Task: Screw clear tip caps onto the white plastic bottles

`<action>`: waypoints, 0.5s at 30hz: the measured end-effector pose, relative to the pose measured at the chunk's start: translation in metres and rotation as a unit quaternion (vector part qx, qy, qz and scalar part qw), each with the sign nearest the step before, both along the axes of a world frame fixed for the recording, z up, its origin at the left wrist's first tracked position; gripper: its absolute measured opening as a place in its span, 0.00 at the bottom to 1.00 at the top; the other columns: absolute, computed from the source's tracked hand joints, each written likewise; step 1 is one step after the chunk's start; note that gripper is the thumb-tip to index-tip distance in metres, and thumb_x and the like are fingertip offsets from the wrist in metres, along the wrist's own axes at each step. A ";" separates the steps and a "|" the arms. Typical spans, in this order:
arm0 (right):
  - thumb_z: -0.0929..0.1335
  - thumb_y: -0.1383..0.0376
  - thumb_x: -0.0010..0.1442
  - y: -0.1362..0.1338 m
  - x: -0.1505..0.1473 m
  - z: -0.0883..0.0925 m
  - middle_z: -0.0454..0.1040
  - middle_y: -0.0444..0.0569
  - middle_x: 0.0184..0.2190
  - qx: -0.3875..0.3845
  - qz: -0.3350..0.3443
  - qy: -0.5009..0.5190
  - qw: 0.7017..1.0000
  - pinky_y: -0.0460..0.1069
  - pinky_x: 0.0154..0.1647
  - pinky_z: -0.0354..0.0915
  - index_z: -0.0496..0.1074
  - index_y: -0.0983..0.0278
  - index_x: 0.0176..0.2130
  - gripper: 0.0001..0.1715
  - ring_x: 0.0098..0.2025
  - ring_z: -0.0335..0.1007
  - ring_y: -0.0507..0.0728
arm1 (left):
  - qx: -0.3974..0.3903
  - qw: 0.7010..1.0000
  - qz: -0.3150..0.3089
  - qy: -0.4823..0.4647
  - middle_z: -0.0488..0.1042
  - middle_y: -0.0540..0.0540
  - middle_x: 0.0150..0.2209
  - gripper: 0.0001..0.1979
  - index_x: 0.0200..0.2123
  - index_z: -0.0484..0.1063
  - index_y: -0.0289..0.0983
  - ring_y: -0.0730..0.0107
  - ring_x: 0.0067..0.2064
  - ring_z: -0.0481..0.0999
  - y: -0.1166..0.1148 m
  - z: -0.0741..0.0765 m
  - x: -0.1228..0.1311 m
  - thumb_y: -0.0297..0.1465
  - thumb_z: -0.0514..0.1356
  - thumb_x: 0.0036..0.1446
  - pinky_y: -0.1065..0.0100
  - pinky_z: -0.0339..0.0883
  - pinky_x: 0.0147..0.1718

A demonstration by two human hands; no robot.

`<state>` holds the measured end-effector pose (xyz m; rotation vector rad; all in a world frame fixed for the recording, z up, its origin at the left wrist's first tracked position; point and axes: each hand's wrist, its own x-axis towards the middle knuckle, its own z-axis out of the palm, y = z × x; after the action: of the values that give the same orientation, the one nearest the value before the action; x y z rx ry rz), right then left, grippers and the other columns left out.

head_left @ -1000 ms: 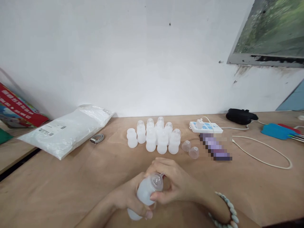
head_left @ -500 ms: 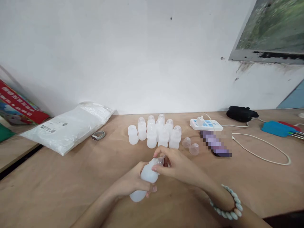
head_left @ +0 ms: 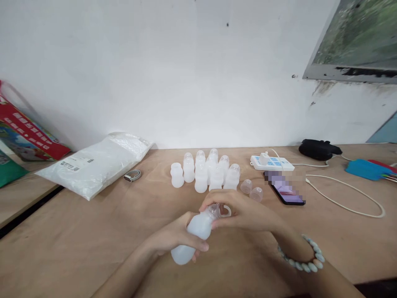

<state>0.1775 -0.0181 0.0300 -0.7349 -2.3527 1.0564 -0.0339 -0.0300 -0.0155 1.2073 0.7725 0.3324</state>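
Observation:
My left hand is wrapped round the body of a milky white baby bottle, tilted with its top up and to the right. A clear domed top shows at the bottle's upper end. My right hand curls around this top, with fingers above and thumb below. Between its fingers a pale, ring-like edge shows; whether it belongs to the domed top I cannot tell. Behind the hands several similar bottles stand upright, most with clear domes. One bottle at the left end has no dome. Two loose clear domes lie right of the group.
A white plastic parcel and a watch lie at left. On the right are a power strip, a phone, a white cable, a black pouch and blue spatulas. A wall stands behind the table.
My right hand has shifted slightly right along the bottle's top, and the ring-like edge now shows between its fingers. My left hand still grips the bottle. The view has shifted a little.

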 end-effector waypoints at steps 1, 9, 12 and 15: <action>0.72 0.64 0.63 0.002 0.003 0.003 0.74 0.46 0.42 -0.009 0.029 0.024 0.999 0.47 0.36 0.64 0.74 0.62 0.45 0.10 0.40 0.69 0.54 | -0.017 0.999 -0.023 -0.028 0.71 0.54 0.22 0.18 0.33 0.68 0.36 0.74 0.22 0.70 0.001 -0.001 -0.002 0.34 0.70 0.39 0.73 0.65 0.20; 0.73 0.67 0.60 0.016 0.026 0.006 0.72 0.49 0.48 -0.009 -0.028 0.181 0.983 0.53 0.49 0.66 0.74 0.60 0.46 0.12 0.51 0.68 0.58 | -0.041 0.973 -0.040 -0.222 0.71 0.50 0.22 0.32 0.42 0.69 0.34 0.74 0.21 0.68 0.011 -0.017 -0.017 0.55 0.66 0.47 0.73 0.64 0.22; 0.72 0.66 0.60 0.019 0.037 -0.002 0.73 0.49 0.48 0.004 -0.095 0.149 0.984 0.52 0.46 0.68 0.74 0.60 0.47 0.14 0.49 0.69 0.58 | 0.045 0.964 0.155 -0.212 0.73 0.46 0.31 0.25 0.43 0.68 0.35 0.68 0.30 0.73 0.020 -0.016 -0.019 0.51 0.61 0.56 0.70 0.66 0.29; 0.71 0.63 0.60 0.021 0.046 -0.013 0.73 0.49 0.46 -0.012 -0.121 0.106 0.987 0.53 0.45 0.68 0.74 0.60 0.47 0.13 0.45 0.70 0.58 | 0.185 0.910 0.355 -0.109 0.73 0.42 0.43 0.20 0.43 0.67 0.36 0.58 0.47 0.73 0.037 -0.023 -0.022 0.45 0.63 0.56 0.65 0.67 0.42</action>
<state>0.2235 0.0033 0.0169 -0.8490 -2.0172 1.0034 -0.0555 0.0070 -0.0386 1.1717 0.9606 1.2417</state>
